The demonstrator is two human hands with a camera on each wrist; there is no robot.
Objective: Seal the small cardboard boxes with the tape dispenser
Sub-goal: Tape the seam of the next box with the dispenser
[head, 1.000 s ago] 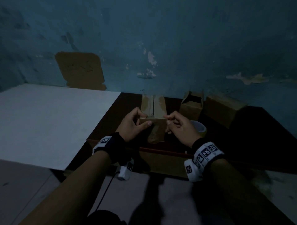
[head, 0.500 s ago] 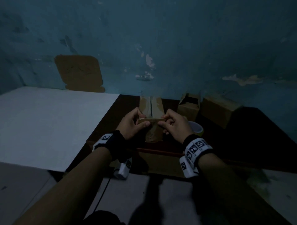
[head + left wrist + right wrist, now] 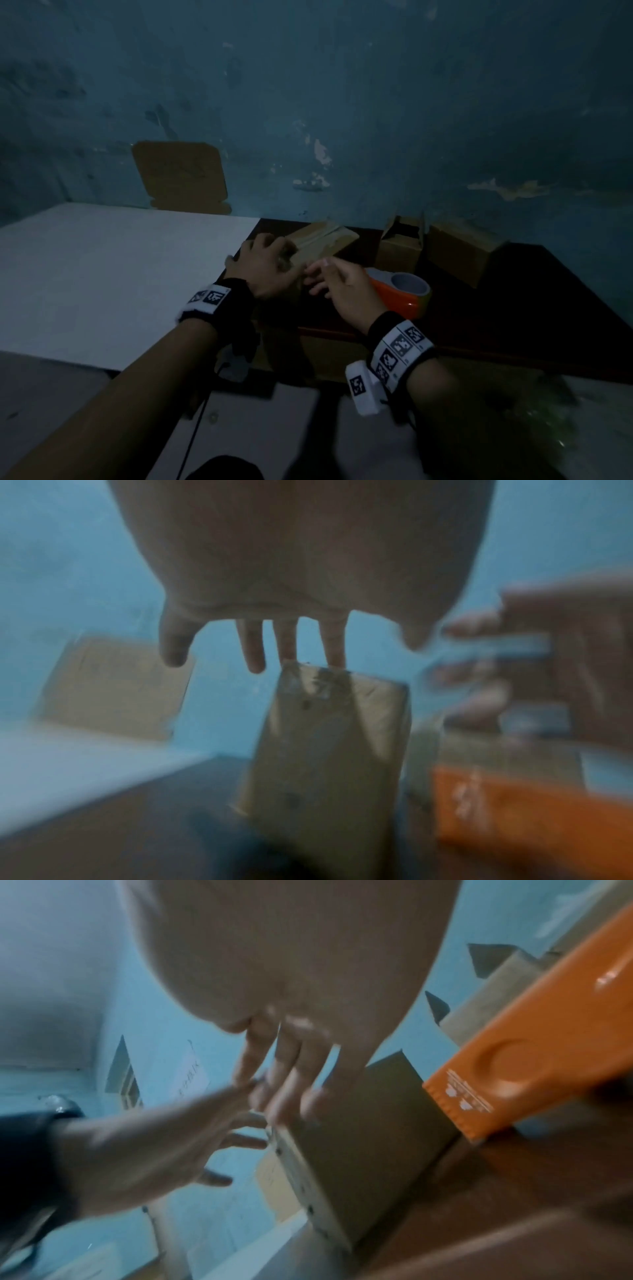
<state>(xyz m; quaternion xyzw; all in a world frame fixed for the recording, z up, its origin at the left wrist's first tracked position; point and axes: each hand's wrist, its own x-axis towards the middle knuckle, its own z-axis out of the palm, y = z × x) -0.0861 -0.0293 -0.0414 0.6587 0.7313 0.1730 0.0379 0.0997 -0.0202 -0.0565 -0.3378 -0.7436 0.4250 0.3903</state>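
Note:
A small taped cardboard box point(image 3: 322, 240) lies diagonally on the dark table point(image 3: 513, 308). My left hand point(image 3: 267, 270) rests over its near left end. In the left wrist view the fingers point(image 3: 334, 642) are straight, with their tips touching the box point(image 3: 329, 737) at its top edge. My right hand point(image 3: 329, 281) hovers just right of it with loosely extended fingers point(image 3: 291, 1085) brushing the box point(image 3: 369, 1123) and holding nothing. The orange tape dispenser point(image 3: 400, 291) lies on the table behind my right hand, also seen blurred point(image 3: 514, 810) and close up point(image 3: 534, 1047).
An open-topped cardboard box point(image 3: 400, 246) and a closed one point(image 3: 459, 253) stand at the back against the blue wall. A white board point(image 3: 102, 274) adjoins the table on the left. A cardboard piece point(image 3: 181, 178) is stuck on the wall.
The box has turned from lengthwise to diagonal. My left hand has moved over its near end; my right hand has let go of its pinch at the front edge and opened.

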